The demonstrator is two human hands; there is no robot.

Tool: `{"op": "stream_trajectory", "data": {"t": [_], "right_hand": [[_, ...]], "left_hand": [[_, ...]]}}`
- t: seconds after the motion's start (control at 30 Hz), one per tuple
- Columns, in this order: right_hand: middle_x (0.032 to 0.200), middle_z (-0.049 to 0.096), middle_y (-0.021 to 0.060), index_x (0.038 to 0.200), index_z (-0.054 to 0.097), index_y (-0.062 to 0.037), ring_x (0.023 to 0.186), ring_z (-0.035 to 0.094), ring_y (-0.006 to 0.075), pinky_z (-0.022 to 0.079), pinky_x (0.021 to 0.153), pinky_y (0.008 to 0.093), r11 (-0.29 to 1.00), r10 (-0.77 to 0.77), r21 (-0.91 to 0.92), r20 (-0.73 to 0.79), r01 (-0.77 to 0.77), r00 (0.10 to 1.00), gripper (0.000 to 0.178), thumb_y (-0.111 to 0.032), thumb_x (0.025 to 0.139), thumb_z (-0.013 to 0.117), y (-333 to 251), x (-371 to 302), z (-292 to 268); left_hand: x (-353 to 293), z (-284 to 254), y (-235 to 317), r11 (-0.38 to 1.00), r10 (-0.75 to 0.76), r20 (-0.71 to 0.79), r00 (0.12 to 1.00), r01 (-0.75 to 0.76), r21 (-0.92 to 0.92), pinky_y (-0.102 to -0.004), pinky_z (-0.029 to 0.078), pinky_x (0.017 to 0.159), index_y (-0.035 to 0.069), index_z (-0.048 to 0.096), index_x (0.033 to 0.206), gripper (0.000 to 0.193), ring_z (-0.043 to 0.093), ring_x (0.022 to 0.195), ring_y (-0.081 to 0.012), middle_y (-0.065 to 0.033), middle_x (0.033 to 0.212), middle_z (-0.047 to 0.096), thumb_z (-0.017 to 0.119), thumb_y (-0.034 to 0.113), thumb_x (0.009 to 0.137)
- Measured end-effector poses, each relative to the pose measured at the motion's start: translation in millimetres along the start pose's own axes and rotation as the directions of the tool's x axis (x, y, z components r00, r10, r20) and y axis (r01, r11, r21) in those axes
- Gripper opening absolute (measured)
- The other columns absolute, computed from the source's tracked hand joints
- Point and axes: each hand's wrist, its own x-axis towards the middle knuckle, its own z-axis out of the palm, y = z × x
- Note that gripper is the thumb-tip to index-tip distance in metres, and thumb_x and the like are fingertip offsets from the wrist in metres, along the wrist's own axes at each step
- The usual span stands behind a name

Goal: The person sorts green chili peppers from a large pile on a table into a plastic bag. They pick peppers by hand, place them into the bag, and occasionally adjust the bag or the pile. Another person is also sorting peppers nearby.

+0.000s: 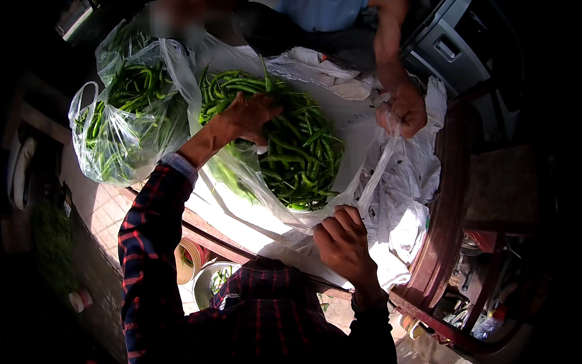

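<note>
Long green chili peppers [303,145] lie heaped inside a wide-mouthed clear plastic bag [285,215] on the table. My left hand [250,116] rests over the heap's left side with its fingers spread, touching the peppers; its fingertips are partly lost among them. Lower right, my right hand [344,242] is closed in a fist on the near edge of that bag, pulling the film taut. Across from me, another person's hand [403,111] grips the bag's far right edge.
Left of the heap stands a second clear bag [130,130] filled with green peppers. White crumpled sacking [418,176] covers the table's right side. Below the near edge are a metal bowl [203,288] with a few peppers and a tan bucket [187,267]. A dark red wooden rail [445,242] borders the right.
</note>
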Motion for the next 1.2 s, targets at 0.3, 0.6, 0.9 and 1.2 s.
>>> {"op": "stream_trajectory", "data": {"t": [0.3,0.6,0.9,1.2], "right_hand": [[0.07,0.043,0.0089,0.072,0.055,-0.002,0.073,0.05,0.0271,0.044,0.072,0.0412,0.995,0.094,0.046,-0.016,-0.094,0.995,0.016,-0.003,0.058,0.061,13,-33,1],[0.07,0.044,0.0091,0.076,0.057,0.0008,0.072,0.051,0.0285,0.046,0.071,0.0398,0.992,0.039,0.124,-0.079,-0.029,0.996,0.019,-0.005,0.058,0.062,6,-22,-3],[0.071,0.043,0.0086,0.075,0.057,-0.0003,0.074,0.051,0.027,0.045,0.067,0.0394,0.987,0.041,0.161,-0.056,-0.031,0.998,0.02,-0.005,0.055,0.062,5,-19,-5],[0.065,0.049,0.0076,0.075,0.06,-0.0011,0.075,0.056,0.0289,0.044,0.07,0.0395,0.978,0.034,0.205,-0.029,-0.027,0.999,0.017,-0.006,0.066,0.074,-4,-19,10]], "left_hand": [[-28,88,-4,0.497,0.508,-0.542,0.669,0.286,0.819,-0.0346,0.049,0.071,0.022,0.053,0.103,0.013,0.047,0.076,-0.017,-0.0031,0.077,0.04,0.051,0.019,0.09],[-70,97,-45,0.669,0.255,-0.234,0.938,0.004,0.743,-0.036,0.046,0.085,0.021,0.055,0.126,0.035,0.053,0.097,-0.0209,-0.0114,0.116,0.054,0.046,0.015,0.093],[-27,-1,2,0.992,0.056,0.399,0.915,-0.004,-0.13,-0.0448,0.048,0.086,0.01,0.06,0.118,0.041,0.061,0.1,-0.0344,-0.0193,0.105,0.064,0.06,0.018,0.078],[123,68,-45,0.917,0.154,-0.379,0.912,-0.274,-0.288,-0.0455,0.049,0.078,0.007,0.065,0.092,0.027,0.062,0.086,-0.0338,-0.0143,0.086,0.062,0.063,0.032,0.081]]}}
